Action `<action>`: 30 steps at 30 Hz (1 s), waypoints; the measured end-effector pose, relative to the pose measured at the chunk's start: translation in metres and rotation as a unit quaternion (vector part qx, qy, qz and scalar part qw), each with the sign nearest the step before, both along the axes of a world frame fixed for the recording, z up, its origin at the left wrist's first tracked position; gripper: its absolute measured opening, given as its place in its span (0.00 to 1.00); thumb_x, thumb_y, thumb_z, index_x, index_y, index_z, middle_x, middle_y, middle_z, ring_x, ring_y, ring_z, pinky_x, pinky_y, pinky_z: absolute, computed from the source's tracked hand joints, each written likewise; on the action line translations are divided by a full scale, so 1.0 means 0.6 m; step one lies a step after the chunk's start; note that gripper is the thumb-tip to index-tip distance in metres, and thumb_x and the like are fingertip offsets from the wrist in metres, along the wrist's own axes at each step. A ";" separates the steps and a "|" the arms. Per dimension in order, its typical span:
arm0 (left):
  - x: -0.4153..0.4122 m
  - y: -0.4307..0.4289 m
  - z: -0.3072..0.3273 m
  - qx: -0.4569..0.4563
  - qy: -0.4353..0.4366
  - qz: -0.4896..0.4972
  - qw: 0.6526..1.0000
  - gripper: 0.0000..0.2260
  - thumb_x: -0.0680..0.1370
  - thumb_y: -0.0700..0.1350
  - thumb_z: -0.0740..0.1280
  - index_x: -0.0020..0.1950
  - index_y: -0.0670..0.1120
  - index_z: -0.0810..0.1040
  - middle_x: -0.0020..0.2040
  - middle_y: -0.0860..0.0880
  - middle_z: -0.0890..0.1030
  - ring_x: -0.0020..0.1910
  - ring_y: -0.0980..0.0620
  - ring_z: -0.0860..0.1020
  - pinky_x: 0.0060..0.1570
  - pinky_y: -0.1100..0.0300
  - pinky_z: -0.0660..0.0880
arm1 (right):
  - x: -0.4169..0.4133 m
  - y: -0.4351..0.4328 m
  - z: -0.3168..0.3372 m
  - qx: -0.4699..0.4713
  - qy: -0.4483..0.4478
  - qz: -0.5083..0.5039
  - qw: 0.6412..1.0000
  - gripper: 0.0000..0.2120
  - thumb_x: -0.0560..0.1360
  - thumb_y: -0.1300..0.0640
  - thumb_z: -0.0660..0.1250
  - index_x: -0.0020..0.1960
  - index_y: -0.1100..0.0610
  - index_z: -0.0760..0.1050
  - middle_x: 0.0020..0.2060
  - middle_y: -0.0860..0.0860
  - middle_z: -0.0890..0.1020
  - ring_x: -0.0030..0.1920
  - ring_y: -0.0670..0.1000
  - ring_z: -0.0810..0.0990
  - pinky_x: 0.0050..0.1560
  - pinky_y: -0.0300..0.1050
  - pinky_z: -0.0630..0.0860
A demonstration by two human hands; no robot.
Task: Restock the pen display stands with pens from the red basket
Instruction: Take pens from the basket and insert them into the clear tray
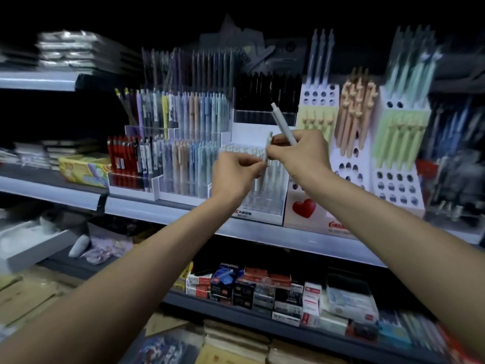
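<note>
The left hand [233, 174] pinches the lower part of a pale upright pen [268, 145]. The right hand [299, 153] holds that pen's top at its fingertips, and its curled fingers also clasp a second pen [282, 122], cap pointing to 11 o'clock. Both hands are just before the white tiered stand [262, 206]. Through the blur it looks like two pens, though I can't be sure. Best to give the upright pen wholly to the left hand, keep it vertical, and lower it into a free front slot. The red basket is out of view.
</note>
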State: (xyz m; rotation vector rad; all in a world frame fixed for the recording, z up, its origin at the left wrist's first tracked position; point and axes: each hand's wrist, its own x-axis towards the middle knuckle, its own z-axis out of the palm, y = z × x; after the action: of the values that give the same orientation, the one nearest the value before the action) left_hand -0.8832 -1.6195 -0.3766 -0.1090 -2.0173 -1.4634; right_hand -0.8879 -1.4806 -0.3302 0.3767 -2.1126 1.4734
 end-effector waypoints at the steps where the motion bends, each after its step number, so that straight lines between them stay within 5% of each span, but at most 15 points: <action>1: -0.011 0.001 0.004 -0.008 0.000 0.007 1.000 0.03 0.75 0.42 0.77 0.42 0.47 0.89 0.35 0.52 0.87 0.39 0.55 0.86 0.48 0.54 0.84 | -0.010 -0.001 0.001 0.005 0.001 -0.006 1.000 0.07 0.69 0.59 0.78 0.46 0.51 0.84 0.41 0.44 0.85 0.41 0.45 0.85 0.45 0.46 0.85; 8: -0.058 0.011 -0.003 -0.035 -0.028 0.051 0.998 0.07 0.75 0.44 0.77 0.38 0.52 0.87 0.33 0.53 0.86 0.35 0.51 0.85 0.44 0.44 0.84 | -0.055 -0.006 -0.012 0.023 -0.011 -0.041 0.999 0.05 0.70 0.58 0.77 0.45 0.52 0.85 0.40 0.46 0.86 0.38 0.49 0.85 0.40 0.50 0.85; 13: -0.059 0.018 -0.001 -0.087 -0.039 0.096 0.991 0.07 0.78 0.49 0.75 0.40 0.51 0.88 0.28 0.52 0.83 0.32 0.49 0.84 0.40 0.46 0.84 | -0.063 -0.008 -0.012 0.031 -0.015 -0.056 0.998 0.05 0.70 0.57 0.77 0.44 0.50 0.84 0.37 0.43 0.85 0.35 0.47 0.83 0.36 0.47 0.83; 22: -0.061 0.029 -0.004 -0.127 -0.043 0.132 0.982 0.08 0.78 0.52 0.73 0.42 0.52 0.88 0.37 0.50 0.86 0.40 0.48 0.84 0.39 0.50 0.82 | -0.068 -0.010 -0.011 0.009 -0.037 -0.065 0.997 0.05 0.70 0.57 0.76 0.45 0.49 0.84 0.36 0.42 0.84 0.36 0.45 0.82 0.34 0.41 0.77; 30: -0.066 0.041 0.001 -0.121 -0.061 0.142 0.981 0.08 0.79 0.51 0.73 0.43 0.51 0.88 0.37 0.50 0.86 0.39 0.48 0.83 0.37 0.54 0.79 | -0.082 -0.010 -0.005 0.001 -0.049 -0.073 0.996 0.04 0.70 0.58 0.76 0.44 0.52 0.84 0.40 0.46 0.85 0.40 0.49 0.84 0.41 0.47 0.83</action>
State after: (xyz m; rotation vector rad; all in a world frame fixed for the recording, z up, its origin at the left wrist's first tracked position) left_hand -0.9227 -1.5948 -0.3762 0.1657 -2.1996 -1.0678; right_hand -0.9372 -1.4866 -0.3335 0.1489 -2.1677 1.4312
